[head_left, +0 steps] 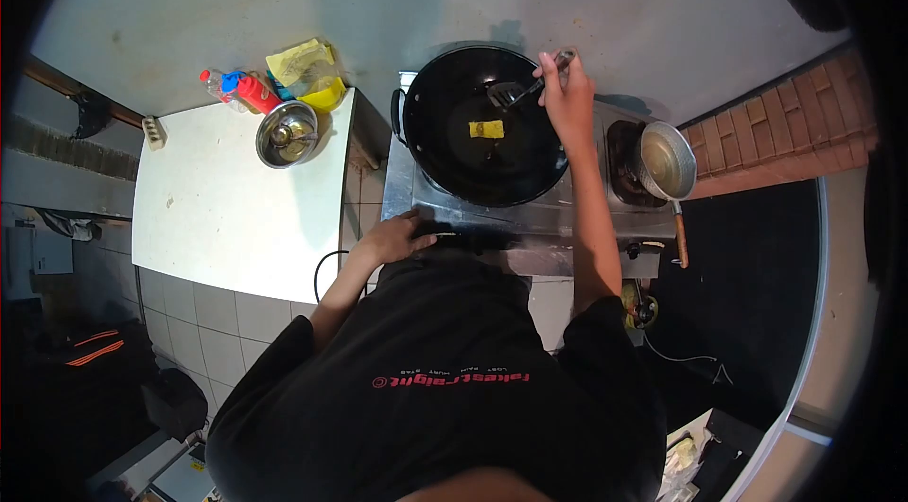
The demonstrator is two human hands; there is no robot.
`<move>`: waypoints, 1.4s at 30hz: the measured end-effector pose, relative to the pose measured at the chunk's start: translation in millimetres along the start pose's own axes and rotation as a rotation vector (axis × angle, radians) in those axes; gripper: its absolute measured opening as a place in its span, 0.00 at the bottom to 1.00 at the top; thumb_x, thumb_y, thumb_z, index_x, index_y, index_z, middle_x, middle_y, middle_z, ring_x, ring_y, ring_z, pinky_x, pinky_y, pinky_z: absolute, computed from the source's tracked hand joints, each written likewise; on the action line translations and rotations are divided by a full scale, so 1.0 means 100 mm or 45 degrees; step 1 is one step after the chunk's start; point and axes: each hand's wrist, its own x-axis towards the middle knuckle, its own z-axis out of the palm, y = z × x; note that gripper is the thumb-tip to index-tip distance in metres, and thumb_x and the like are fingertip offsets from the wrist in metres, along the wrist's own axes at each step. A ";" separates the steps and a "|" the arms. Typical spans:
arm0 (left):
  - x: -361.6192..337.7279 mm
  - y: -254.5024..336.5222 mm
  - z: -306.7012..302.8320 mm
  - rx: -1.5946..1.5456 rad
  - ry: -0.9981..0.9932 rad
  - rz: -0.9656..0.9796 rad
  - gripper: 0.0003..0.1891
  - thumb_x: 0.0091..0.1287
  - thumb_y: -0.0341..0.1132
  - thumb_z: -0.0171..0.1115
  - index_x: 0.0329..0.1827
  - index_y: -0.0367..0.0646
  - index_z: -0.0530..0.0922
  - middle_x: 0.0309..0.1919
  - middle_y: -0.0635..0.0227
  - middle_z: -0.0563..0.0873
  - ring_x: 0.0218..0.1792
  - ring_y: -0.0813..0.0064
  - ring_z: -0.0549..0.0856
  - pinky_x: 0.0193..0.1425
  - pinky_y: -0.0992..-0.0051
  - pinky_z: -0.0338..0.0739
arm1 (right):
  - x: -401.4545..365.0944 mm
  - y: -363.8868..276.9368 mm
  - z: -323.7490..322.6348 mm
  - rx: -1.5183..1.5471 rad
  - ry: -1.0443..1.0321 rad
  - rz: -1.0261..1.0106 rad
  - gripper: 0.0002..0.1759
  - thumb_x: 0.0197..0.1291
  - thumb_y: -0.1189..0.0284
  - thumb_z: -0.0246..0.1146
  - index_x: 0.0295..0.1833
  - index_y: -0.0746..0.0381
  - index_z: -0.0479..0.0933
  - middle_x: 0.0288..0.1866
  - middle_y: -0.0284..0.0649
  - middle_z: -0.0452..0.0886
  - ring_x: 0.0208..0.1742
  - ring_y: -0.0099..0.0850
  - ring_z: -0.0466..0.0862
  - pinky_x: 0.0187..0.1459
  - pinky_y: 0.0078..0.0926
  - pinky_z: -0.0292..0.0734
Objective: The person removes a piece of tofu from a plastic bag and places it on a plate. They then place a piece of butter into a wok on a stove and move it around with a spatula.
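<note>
My right hand (566, 97) is closed round the handle of a slotted spatula (509, 95), its dark head tilted over the far right part of a black wok (445, 157). In the wok lies a small yellow rectangular piece of food (486, 129) with brown spots, just below the spatula head and apart from it. Dark bits lie near it on the shiny pan bottom. My left hand (390, 237) rests at the front left edge of the metal stove (463, 218), fingers and thumb apart, close to the front panel.
A saucepan (668, 160) with a wooden handle sits on the right burner, handle over the front edge. On the white table (208, 209) at left stand a metal bowl (287, 135) with a ladle inside, a red bottle (257, 92) and a yellow packet (303, 62).
</note>
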 end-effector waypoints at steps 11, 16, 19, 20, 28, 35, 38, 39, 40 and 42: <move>0.03 -0.20 0.14 0.069 0.129 0.117 0.36 0.71 0.62 0.51 0.69 0.40 0.71 0.75 0.53 0.64 0.69 0.50 0.71 0.72 0.59 0.67 | 0.54 -0.21 -0.10 -0.038 -0.013 -0.011 0.18 0.66 0.60 0.65 0.40 0.67 0.74 0.25 0.41 0.83 0.13 0.24 0.76 0.18 0.24 0.70; 0.02 -0.22 0.13 0.016 0.081 0.090 0.34 0.71 0.61 0.51 0.70 0.45 0.71 0.76 0.56 0.62 0.68 0.51 0.72 0.71 0.59 0.67 | 0.67 -0.18 -0.16 -0.095 0.017 -0.041 0.19 0.67 0.60 0.65 0.40 0.67 0.74 0.25 0.41 0.83 0.13 0.24 0.76 0.18 0.24 0.70; 0.00 -0.19 0.19 0.060 0.115 0.079 0.34 0.71 0.60 0.52 0.71 0.46 0.70 0.77 0.58 0.60 0.67 0.51 0.74 0.72 0.60 0.67 | 0.66 -0.10 -0.19 -0.059 0.030 -0.011 0.19 0.67 0.60 0.64 0.41 0.67 0.74 0.25 0.40 0.83 0.14 0.24 0.76 0.18 0.24 0.70; -0.02 -0.17 0.21 0.074 0.126 0.068 0.34 0.71 0.60 0.52 0.71 0.45 0.70 0.77 0.58 0.59 0.67 0.51 0.74 0.71 0.60 0.67 | 0.64 -0.07 -0.21 -0.055 0.007 -0.007 0.18 0.67 0.60 0.64 0.42 0.67 0.74 0.26 0.40 0.83 0.14 0.24 0.76 0.18 0.24 0.70; -0.01 -0.09 0.13 0.073 0.093 0.018 0.34 0.70 0.60 0.52 0.70 0.44 0.71 0.76 0.58 0.61 0.66 0.50 0.74 0.71 0.58 0.68 | 0.59 -0.06 -0.20 0.028 -0.080 -0.067 0.18 0.68 0.60 0.63 0.41 0.66 0.74 0.25 0.38 0.83 0.15 0.21 0.75 0.18 0.22 0.69; 0.01 -0.08 0.06 0.081 0.074 0.041 0.32 0.71 0.59 0.52 0.68 0.44 0.73 0.74 0.54 0.64 0.66 0.51 0.74 0.70 0.59 0.69 | 0.75 -0.12 0.08 -0.156 -0.084 -0.100 0.17 0.68 0.61 0.62 0.42 0.67 0.75 0.25 0.41 0.84 0.18 0.25 0.80 0.24 0.29 0.74; 0.03 -0.13 0.09 0.063 0.124 0.067 0.32 0.72 0.59 0.51 0.68 0.42 0.72 0.73 0.55 0.66 0.65 0.50 0.75 0.69 0.58 0.70 | 0.73 -0.13 0.20 -0.114 -0.148 -0.128 0.17 0.68 0.62 0.62 0.42 0.68 0.74 0.25 0.41 0.84 0.18 0.26 0.80 0.25 0.28 0.74; 0.02 -0.16 0.11 0.069 0.173 0.101 0.33 0.72 0.58 0.50 0.68 0.40 0.72 0.72 0.56 0.68 0.64 0.50 0.76 0.67 0.58 0.71 | 0.71 -0.14 0.26 -0.072 -0.189 -0.123 0.16 0.69 0.63 0.62 0.41 0.68 0.74 0.25 0.40 0.84 0.18 0.26 0.80 0.24 0.27 0.74; 0.01 -0.19 0.13 0.058 0.184 0.078 0.33 0.72 0.58 0.50 0.68 0.40 0.72 0.72 0.56 0.68 0.64 0.50 0.76 0.67 0.58 0.71 | 0.67 -0.15 0.30 -0.055 -0.211 -0.128 0.16 0.69 0.63 0.62 0.41 0.68 0.74 0.25 0.40 0.84 0.18 0.26 0.80 0.24 0.27 0.74; -0.01 -0.17 0.12 0.022 0.165 0.128 0.33 0.72 0.58 0.50 0.70 0.41 0.70 0.73 0.56 0.68 0.65 0.50 0.75 0.68 0.58 0.70 | 0.60 -0.21 0.32 -0.043 -0.192 -0.116 0.15 0.69 0.64 0.61 0.42 0.68 0.74 0.25 0.39 0.84 0.17 0.24 0.79 0.21 0.25 0.72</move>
